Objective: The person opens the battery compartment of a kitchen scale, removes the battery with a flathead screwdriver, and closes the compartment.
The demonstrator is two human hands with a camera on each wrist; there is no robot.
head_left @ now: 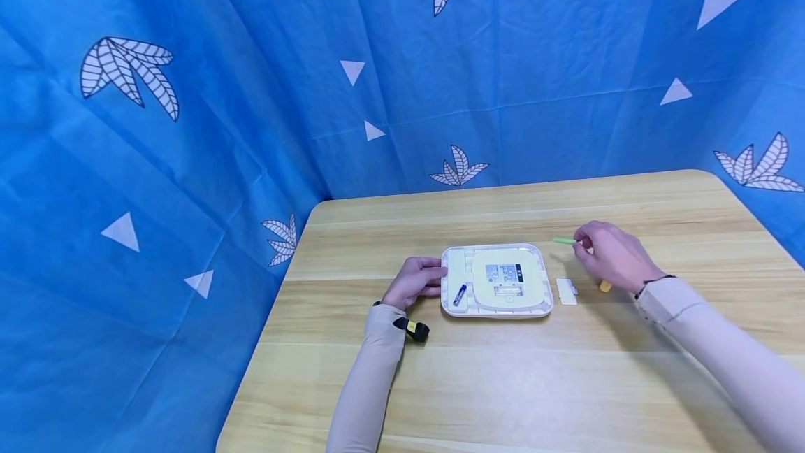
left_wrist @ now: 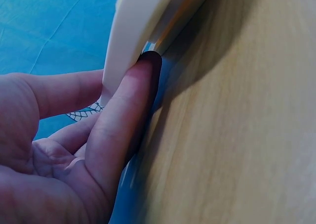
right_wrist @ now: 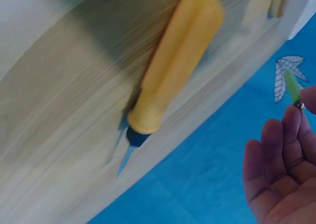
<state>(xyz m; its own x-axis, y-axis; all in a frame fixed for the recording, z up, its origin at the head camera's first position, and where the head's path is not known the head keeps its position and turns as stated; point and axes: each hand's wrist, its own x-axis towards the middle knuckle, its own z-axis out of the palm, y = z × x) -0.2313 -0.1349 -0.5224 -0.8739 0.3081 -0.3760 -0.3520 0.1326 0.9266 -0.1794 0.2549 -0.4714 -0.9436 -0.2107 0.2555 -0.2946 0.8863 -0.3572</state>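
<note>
A white rectangular device (head_left: 534,278), perhaps a scale, lies underside up on the table, its small battery slot (head_left: 509,291) uncovered near the middle. My left hand (head_left: 415,278) holds its left edge; in the left wrist view the thumb and a finger pinch the white rim (left_wrist: 131,31). A dark blue battery (head_left: 460,295) rests on the device's left part. Beyond the device's right side, my right hand (head_left: 610,254) pinches a slim green battery (right_wrist: 292,85) by its metal end between thumb and fingertip. It points left, above the table.
Right of the device lies a small white battery cover (head_left: 567,291). A screwdriver with a yellow handle (right_wrist: 177,61) lies on the table beneath my right hand, mostly hidden in the head view. Blue patterned curtain (head_left: 402,75) hangs behind the wooden table (head_left: 503,390) and at its left.
</note>
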